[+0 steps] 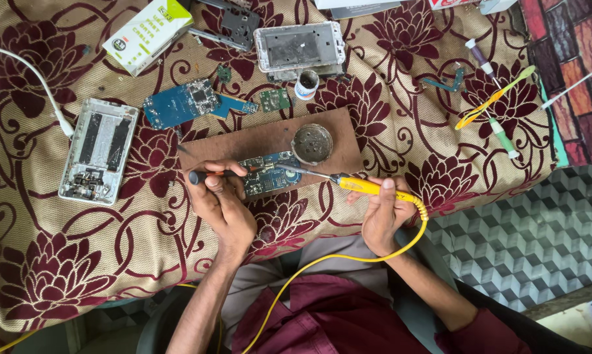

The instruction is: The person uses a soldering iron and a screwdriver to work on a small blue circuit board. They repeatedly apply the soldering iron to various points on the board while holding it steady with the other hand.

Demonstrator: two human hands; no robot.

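Crowding board edge (270,141): left hand (220,203), right hand (382,213), soldering iron (361,185).

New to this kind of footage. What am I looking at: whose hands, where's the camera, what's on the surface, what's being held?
There is no machine here: one person works with two bare hands. The single picture comes from a camera worn on that person's head, looking down.

The right hand holds a yellow-handled soldering iron with a yellow cord; its tip reaches a blue circuit board. The left hand holds a dark-handled tool at the same board.

The board lies on a brown work board, beside a round metal tin. All this sits on a floral cloth. Scattered around: two opened phone frames, another blue circuit board, a white and green box, a small pot and yellow tweezers.
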